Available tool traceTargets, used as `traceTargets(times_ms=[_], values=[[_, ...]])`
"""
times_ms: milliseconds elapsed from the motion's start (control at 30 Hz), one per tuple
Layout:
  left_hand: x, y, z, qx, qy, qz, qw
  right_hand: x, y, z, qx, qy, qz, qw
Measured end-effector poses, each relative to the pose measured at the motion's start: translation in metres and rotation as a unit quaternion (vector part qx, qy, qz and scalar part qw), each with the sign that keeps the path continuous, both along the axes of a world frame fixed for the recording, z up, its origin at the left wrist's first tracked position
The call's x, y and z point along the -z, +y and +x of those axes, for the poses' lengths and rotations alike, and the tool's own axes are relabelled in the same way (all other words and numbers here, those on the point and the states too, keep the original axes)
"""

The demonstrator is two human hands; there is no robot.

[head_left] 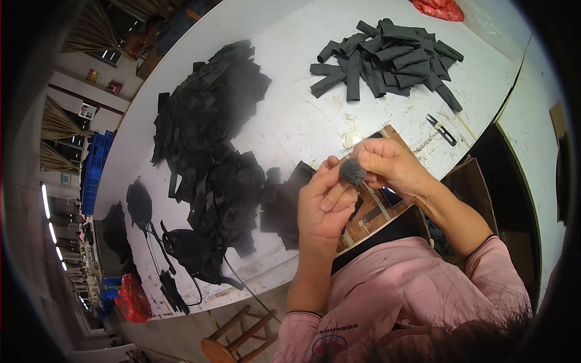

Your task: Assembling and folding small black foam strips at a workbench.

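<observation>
Both my hands meet in front of my chest over a small dark grey piece of fabric [352, 172], bunched into a rounded shape. My left hand [328, 202] has its fingers closed on the fabric's left side. The thumb and fingers of my right hand [387, 160] pinch it from the right. Below the hands, at the table's near edge, a wooden board [363, 227] is partly covered by them. Beyond my right hand lies a pair of thread snips [442, 130] with dark handles. A heap of sewn dark grey fabric tubes [393, 60] rests farther back.
A large pile of dark fabric pieces [212, 109] covers the white table's left-middle. Dark pouches with straps [193, 251] lie left, near a red plastic bag [133, 299]. Another red bag [439, 9] is at the far edge. A wooden stool [221, 349] and cardboard box [472, 187] stand below.
</observation>
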State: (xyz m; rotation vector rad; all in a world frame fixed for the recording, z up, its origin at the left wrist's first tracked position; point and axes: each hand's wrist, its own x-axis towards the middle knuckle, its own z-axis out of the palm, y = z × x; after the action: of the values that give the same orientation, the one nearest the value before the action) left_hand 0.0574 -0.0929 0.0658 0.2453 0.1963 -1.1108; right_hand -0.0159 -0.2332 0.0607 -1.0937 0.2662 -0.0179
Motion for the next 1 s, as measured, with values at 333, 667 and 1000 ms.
traceTargets(times_ms=[333, 667, 1000], values=[[0.012, 0.005, 0.003, -0.032, 0.146, -0.151, 0.977, 0.003, -0.005, 0.014, -0.072, -0.088, -0.047, 0.992], [0.014, 0.002, -0.017, -0.089, -0.155, -0.086, 0.980, 0.014, -0.014, 0.018, -0.102, -0.122, -0.021, 0.987], [0.023, 0.004, -0.015, -0.102, -0.224, 0.027, 0.969, 0.030, -0.007, 0.017, -0.118, -0.128, -0.021, 0.985]])
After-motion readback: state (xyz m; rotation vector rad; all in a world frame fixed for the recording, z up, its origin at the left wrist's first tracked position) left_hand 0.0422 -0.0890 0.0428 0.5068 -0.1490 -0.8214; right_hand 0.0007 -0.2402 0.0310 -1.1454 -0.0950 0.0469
